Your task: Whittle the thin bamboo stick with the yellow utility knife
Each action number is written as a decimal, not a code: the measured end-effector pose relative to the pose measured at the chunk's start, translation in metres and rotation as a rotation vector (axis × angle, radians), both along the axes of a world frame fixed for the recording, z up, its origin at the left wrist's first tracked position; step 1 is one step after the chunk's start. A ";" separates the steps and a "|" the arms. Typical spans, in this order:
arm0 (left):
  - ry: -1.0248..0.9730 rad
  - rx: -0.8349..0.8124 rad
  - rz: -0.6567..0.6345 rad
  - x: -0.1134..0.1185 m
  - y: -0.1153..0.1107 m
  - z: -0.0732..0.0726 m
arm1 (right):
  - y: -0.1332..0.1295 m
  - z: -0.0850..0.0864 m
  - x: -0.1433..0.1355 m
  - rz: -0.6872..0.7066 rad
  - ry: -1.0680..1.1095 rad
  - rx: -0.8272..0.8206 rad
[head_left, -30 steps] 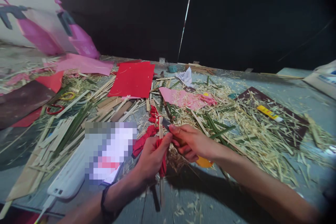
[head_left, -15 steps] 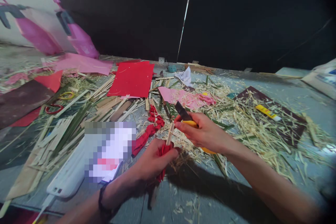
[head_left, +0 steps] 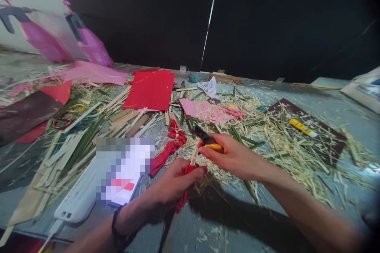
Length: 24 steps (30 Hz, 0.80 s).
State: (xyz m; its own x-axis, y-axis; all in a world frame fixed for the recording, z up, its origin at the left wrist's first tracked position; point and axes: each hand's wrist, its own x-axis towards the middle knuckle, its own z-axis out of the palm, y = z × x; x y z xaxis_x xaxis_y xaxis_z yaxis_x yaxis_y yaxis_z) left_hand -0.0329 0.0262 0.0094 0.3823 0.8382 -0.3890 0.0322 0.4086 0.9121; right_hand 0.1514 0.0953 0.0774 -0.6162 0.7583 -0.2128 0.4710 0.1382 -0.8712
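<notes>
My left hand (head_left: 181, 182) is closed around a pale bamboo strip (head_left: 194, 156) wrapped in crumpled red material (head_left: 183, 197); the strip's bare end points up and away from me. In my right hand (head_left: 230, 154) is a yellow utility knife (head_left: 215, 148), its dark blade (head_left: 203, 134) pointing up and to the left. The right fingertips are at the strip's end, and whether the blade touches it I cannot tell. Beyond my left hand lies a twisted red piece (head_left: 168, 150) on the shavings.
Left of my forearm are a white power strip (head_left: 78, 193) and a blurred-out phone (head_left: 127, 185). Bamboo strips (head_left: 71, 146), red paper (head_left: 148, 91) and pink paper (head_left: 204, 110) lie farther off. A yellow glue tube (head_left: 301, 127) rests on a dark sheet (head_left: 332, 138). Pink spray bottles (head_left: 93, 45) stand back left.
The knife in my right hand has dropped a little, its blade tipping lower and to the left. My left hand, with the strip, has shifted slightly right.
</notes>
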 end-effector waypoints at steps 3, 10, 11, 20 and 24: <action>-0.026 0.019 -0.007 0.002 0.000 0.003 | -0.004 0.005 0.003 0.013 -0.042 -0.027; -0.031 0.033 -0.053 0.001 0.002 0.003 | -0.024 0.006 0.016 -0.002 -0.038 -0.160; -0.041 0.053 -0.069 0.000 0.003 0.004 | -0.027 0.004 0.019 -0.025 -0.032 -0.202; -0.050 0.117 -0.169 0.000 0.006 0.009 | -0.049 -0.021 0.036 -0.024 0.004 -0.529; -0.042 0.114 -0.260 0.000 0.006 0.006 | -0.052 -0.031 0.037 -0.053 0.067 -0.673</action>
State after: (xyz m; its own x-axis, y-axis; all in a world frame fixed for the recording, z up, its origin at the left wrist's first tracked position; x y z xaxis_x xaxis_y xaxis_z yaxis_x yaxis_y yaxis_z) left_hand -0.0329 0.0322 0.0153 0.6039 0.7473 -0.2771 0.0837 0.2863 0.9545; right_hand 0.1889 0.0432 0.0462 -0.6099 0.5035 -0.6120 0.4041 -0.4667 -0.7867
